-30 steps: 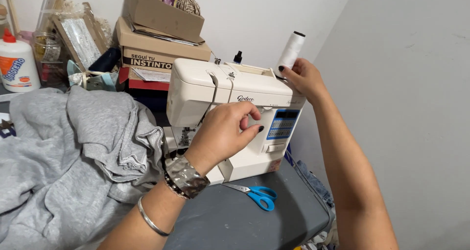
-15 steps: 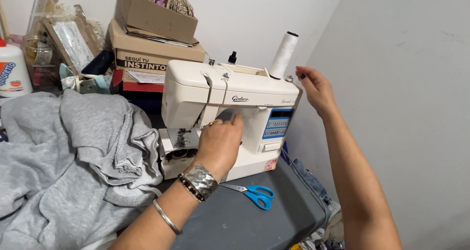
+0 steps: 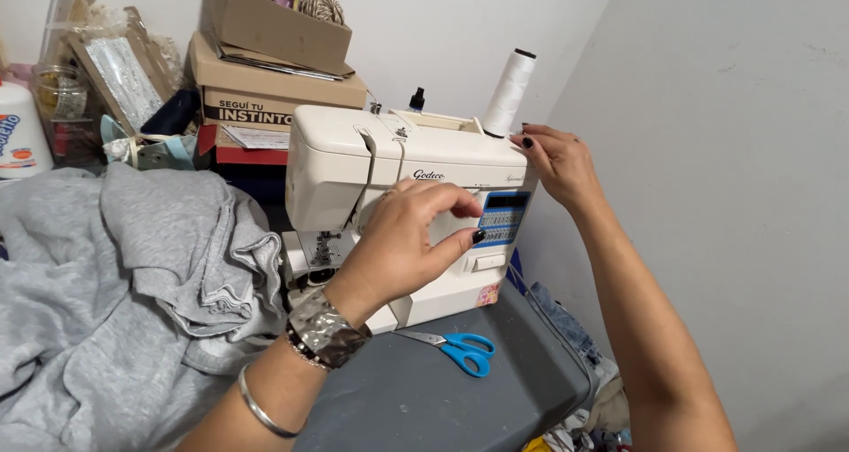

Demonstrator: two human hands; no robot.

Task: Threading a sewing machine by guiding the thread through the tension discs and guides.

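Note:
A cream sewing machine stands on a grey table. My left hand, with a wide silver cuff and a thin bangle on the wrist, rests on the machine's front. Its fingers are bent and spread, and the thumb tip sits beside the blue button panel. My right hand grips the machine's upper right corner, fingertips on the top edge just below the tall white thread spool. The thumb is hidden behind the machine's side.
Grey fabric is heaped to the left of the machine. Blue-handled scissors lie on the table in front of it. Stacked cardboard boxes, a white bottle and clutter stand behind. A grey wall is close on the right.
My right hand lifted slightly off the machine's corner by the spool, then settled back onto it. My left hand stayed on the machine's front, shifting only a little.

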